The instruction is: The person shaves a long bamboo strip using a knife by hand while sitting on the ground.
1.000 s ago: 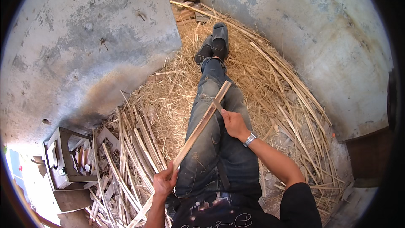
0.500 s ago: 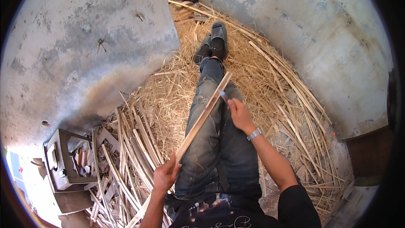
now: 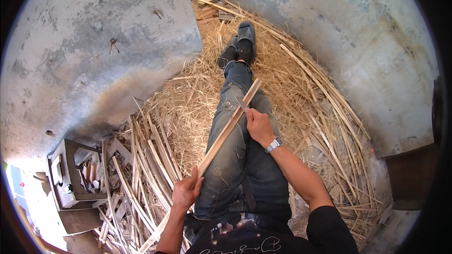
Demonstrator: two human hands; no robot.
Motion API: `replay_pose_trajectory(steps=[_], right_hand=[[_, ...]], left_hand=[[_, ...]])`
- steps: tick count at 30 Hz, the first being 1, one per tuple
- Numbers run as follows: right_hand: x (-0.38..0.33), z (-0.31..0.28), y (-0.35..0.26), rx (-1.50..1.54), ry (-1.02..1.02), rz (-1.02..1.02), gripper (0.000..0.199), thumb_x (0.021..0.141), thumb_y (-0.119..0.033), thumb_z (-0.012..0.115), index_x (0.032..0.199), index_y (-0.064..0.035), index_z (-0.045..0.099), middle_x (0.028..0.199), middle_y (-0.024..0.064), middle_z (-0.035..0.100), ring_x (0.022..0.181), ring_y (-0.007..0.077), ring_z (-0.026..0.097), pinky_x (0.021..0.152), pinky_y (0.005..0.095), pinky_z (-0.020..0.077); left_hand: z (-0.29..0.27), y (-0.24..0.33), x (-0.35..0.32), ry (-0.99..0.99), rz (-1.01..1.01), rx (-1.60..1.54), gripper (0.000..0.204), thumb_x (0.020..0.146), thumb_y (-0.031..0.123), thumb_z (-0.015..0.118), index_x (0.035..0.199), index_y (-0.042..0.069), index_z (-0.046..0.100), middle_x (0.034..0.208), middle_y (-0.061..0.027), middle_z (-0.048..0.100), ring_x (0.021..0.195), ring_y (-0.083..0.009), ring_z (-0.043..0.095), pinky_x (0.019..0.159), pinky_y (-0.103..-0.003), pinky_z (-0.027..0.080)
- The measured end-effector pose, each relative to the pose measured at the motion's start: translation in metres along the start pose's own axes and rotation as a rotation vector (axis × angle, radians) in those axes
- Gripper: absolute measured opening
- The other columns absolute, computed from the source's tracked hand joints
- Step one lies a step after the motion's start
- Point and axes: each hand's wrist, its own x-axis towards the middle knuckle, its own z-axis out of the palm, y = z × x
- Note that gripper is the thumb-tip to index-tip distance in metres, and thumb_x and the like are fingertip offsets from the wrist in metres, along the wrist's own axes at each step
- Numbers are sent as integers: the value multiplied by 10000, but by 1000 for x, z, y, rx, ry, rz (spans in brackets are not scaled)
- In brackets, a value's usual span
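Note:
A long pale bamboo strip (image 3: 221,142) with a brown streak along its middle slants across my thighs, its far end above my knees. My left hand (image 3: 187,190) is closed round its near part beside my left thigh. In my right hand (image 3: 259,124) is a short knife (image 3: 241,103), gripped by the handle, which my fingers hide. The knife's blade crosses the strip near its far end, pointing up and left. A silver watch sits on my right wrist.
Straw-like shavings (image 3: 183,106) cover the floor round my outstretched legs. Loose long strips (image 3: 155,171) pile up on my left, and more (image 3: 329,94) line the right wall. An open-sided metal box (image 3: 75,174) holding scraps stands at far left. Grey walls (image 3: 117,28) rise on both sides.
My right hand and the knife have moved left and a little nearer along the bamboo strip, and the blade lies further across it. My left hand keeps its hold.

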Motion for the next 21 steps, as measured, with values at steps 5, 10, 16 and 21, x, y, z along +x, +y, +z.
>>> replay_pose_trajectory(steps=[5, 10, 16, 21], right_hand=[[-8, -1, 0, 65, -42, 4, 477, 1115, -338, 515, 780, -12, 608, 665, 274, 605, 636, 489, 614, 554, 563, 450], [-36, -1, -22, 184, -134, 4, 457, 1108, -329, 528, 793, -12, 623, 670, 270, 609, 638, 493, 619, 567, 563, 464], [-66, -2, -38, 141, -252, 12, 423, 1099, -326, 550, 813, -28, 645, 673, 264, 621, 642, 489, 633, 567, 554, 491], [-49, -14, -25, 52, -276, 11, 432, 1106, -329, 538, 816, -24, 639, 683, 261, 620, 643, 479, 633, 560, 544, 479]], left_hand=[[4, 5, 0, 33, 10, -43, 494, 924, 204, 808, 1376, 46, 688, 680, -169, 661, 576, -328, 673, 579, -430, 531], [22, 9, 2, 111, 19, -101, 467, 930, 224, 806, 1344, 32, 707, 681, -171, 667, 563, -340, 666, 582, -448, 534], [20, 30, 25, 49, -78, -258, 555, 941, 237, 798, 1427, 16, 644, 866, -249, 745, 727, -348, 761, 668, -414, 579], [-8, -7, -13, -140, -326, -478, 573, 975, 171, 759, 1498, 20, 583, 862, -209, 738, 749, -194, 742, 701, -328, 569]])
